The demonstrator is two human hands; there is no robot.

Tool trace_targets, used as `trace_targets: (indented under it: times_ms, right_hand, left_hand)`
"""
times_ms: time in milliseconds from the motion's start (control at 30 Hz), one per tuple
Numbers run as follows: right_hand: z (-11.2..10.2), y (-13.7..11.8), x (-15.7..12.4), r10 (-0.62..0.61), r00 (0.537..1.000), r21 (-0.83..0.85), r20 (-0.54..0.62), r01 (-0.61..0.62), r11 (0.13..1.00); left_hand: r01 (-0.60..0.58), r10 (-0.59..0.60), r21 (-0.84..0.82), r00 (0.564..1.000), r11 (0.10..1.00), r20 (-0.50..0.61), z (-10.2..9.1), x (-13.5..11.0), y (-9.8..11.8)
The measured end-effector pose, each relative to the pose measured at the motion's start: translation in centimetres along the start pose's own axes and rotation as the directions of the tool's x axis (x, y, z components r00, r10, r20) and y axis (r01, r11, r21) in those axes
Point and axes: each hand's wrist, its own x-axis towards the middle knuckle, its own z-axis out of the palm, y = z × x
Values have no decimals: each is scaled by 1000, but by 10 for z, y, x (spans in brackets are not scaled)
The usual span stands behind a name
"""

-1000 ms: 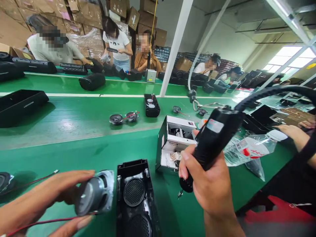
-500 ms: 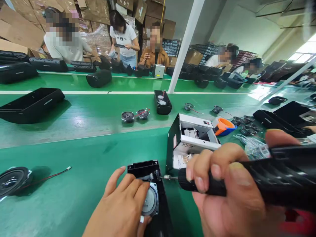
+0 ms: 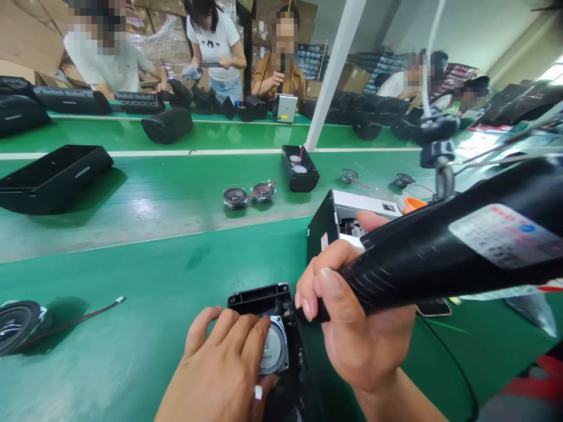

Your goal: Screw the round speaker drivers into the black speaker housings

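My left hand (image 3: 220, 366) grips a round speaker driver (image 3: 275, 351) with a silver back, fingers over its left side and thumb below. The driver lies inside a black speaker housing (image 3: 259, 297), whose lower part runs out of the picture. A small white connector (image 3: 258, 392) shows beside my left thumb. My right hand (image 3: 352, 316) is closed around a black electric screwdriver (image 3: 409, 246). Its tip end reaches the right side of the housing, near the driver's upper right corner. Where the bit touches is mostly hidden by my fingers.
A white and black screw feeder box (image 3: 320, 225) stands behind my right hand. Another speaker driver (image 3: 20, 325) with a wire lies at left. Loose drivers (image 3: 235, 198) and a housing (image 3: 301, 170) lie farther back. Several co-workers work across the green table (image 3: 145, 281).
My right hand has moved left and down with the screwdriver, whose back end is now raised, its tip end against the housing. My left hand stays on the driver.
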Motion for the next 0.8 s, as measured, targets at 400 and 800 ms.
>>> trace_targets:
  times_ms: [400, 800]
  right_hand:
    - [-1, 11, -5, 13, 1000, -82, 16, -12, 997]
    - [-3, 21, 3, -5, 999, -7, 51, 6, 1000]
  left_hand:
    - [-9, 9, 0, 999, 1000, -35, 1, -3, 2]
    - [-92, 95, 115, 995, 989, -24, -1, -3, 0]
